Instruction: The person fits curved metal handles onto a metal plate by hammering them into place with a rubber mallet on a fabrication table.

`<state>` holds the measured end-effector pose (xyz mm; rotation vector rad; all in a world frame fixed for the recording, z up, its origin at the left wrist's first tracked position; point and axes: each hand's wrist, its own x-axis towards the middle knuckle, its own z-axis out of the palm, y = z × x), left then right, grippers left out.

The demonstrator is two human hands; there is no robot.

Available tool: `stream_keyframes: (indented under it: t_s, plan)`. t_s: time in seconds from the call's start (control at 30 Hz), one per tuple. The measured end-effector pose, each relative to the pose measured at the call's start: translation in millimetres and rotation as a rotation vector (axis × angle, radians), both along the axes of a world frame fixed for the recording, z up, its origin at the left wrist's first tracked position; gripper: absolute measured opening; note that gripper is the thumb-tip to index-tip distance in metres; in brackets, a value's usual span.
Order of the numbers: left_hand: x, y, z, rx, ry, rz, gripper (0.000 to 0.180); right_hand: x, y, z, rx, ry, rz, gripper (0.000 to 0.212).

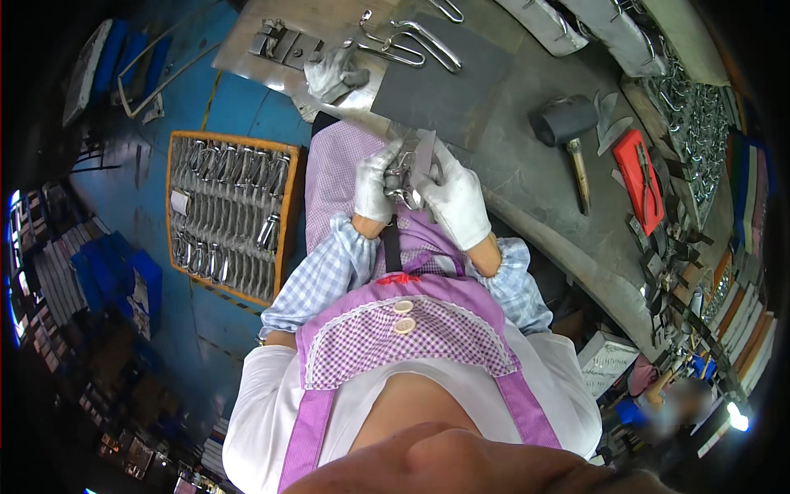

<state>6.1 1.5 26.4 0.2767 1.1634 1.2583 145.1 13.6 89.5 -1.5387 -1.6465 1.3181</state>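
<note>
Both my hands wear white gloves and meet in front of my lap at the bench's near edge. My left hand (375, 183) is closed around a shiny metal piece with finger loops (401, 196), which looks like scissors. My right hand (454, 198) is closed on a flat grey strip (425, 151), held upright against the metal piece. The fingers partly cover both things, so their contact cannot be seen clearly. Several shiny bent metal handles (415, 45) lie on the bench beyond, near a dark grey sheet (444, 86).
A loose grey-white glove (336, 74) lies beside a metal fixture (285, 45) at the far left of the bench. Rightward are a black-headed mallet (564, 121) and a red tray (632, 165) with pliers. An orange-edged rack (294, 177) of scissors-like pieces stands left.
</note>
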Motion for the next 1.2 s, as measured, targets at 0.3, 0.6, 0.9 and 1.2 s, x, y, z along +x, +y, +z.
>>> stream_keyframes:
  t_s: [0.3,0.6,0.9,1.2]
  plan:
    - [-16,-8,5,-0.001,0.045,-0.039,0.026,-11,-2,10,-0.159,0.045,0.058,0.06]
    - [-53,-7,4,-0.155,0.08,-0.017,0.035,-2,31,-16,0.175,-0.376,-0.073,0.051]
    - [-317,-169,-101,-0.59,0.63,0.318,0.052,44,57,-104,0.88,-1.004,-0.131,0.033]
    - [-383,-191,-254,-0.759,1.221,0.166,0.042,33,56,-109,0.91,-1.051,-0.2,0.03]
